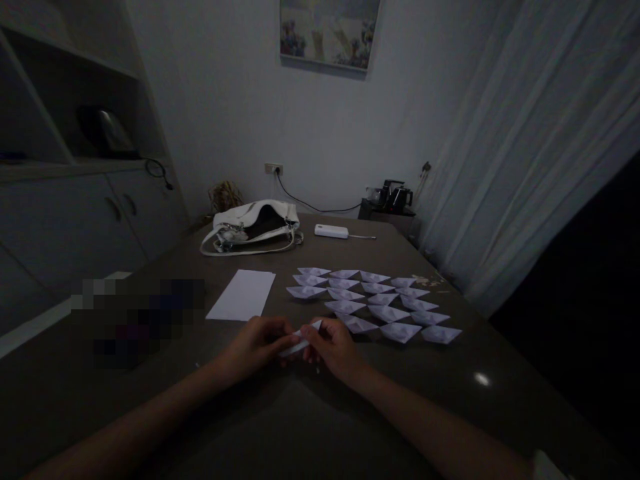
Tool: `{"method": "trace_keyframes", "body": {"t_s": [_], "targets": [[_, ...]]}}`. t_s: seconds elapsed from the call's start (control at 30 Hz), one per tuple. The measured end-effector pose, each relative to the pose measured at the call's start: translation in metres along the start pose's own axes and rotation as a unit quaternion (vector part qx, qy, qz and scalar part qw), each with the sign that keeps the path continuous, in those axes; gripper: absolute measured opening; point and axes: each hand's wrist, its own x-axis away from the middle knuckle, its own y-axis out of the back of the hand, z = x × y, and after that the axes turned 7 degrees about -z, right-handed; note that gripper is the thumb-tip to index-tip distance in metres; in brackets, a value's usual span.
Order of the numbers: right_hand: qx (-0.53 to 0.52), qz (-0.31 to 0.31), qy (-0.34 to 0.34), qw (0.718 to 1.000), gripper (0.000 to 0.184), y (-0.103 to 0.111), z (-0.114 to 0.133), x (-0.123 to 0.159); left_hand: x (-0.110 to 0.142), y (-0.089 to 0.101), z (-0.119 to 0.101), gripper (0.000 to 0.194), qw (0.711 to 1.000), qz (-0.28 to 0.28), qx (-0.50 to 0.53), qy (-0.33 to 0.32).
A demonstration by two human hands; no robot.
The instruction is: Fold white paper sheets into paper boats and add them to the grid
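Between my two hands is a small piece of folded white paper (pixel 295 347), partly covered by my fingers. My left hand (pixel 260 343) pinches its left end, thumb on top. My right hand (pixel 336 347) grips the other end, where a pointed white tip sticks up. Just beyond my right hand, several folded paper boats (pixel 387 313) stand in rows on the dark table (pixel 310 427). A stack of white paper sheets (pixel 243 295) lies flat beyond my left hand.
At the table's far side sit a white handbag (pixel 255 223) and a white power bank (pixel 331 231) with a short cable. Small pale scraps (pixel 425 281) lie by the right edge. A blurred-out patch (pixel 145 320) covers the left side. A sheer curtain (pixel 520 133) hangs at right.
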Motion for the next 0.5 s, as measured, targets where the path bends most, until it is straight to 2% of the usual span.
{"method": "trace_keyframes", "body": {"t_s": [0.17,0.23,0.33,0.4,0.5], "targets": [[-0.005,0.031,0.008,0.999,0.032,-0.0005,0.0001,-0.0010,-0.0026,0.0013,0.0039,0.034,0.997,-0.024,0.073,0.028],[0.001,0.030,0.008,1.000,0.030,-0.0006,-0.0009,-0.0010,-0.0024,0.0019,0.0038,0.034,0.998,-0.015,0.060,0.020],[-0.001,0.032,-0.004,0.999,0.029,-0.0003,-0.0017,-0.0009,-0.0008,0.0024,0.0016,0.035,0.998,-0.023,-0.057,-0.026],[-0.001,0.035,-0.010,0.999,0.028,0.0000,-0.0016,-0.0013,0.0001,0.0027,0.0002,0.037,0.988,-0.037,-0.140,-0.054],[0.003,0.035,-0.016,0.999,0.027,0.0007,-0.0007,-0.0026,0.0006,0.0032,-0.0009,0.038,0.974,-0.047,-0.209,-0.071]]}}
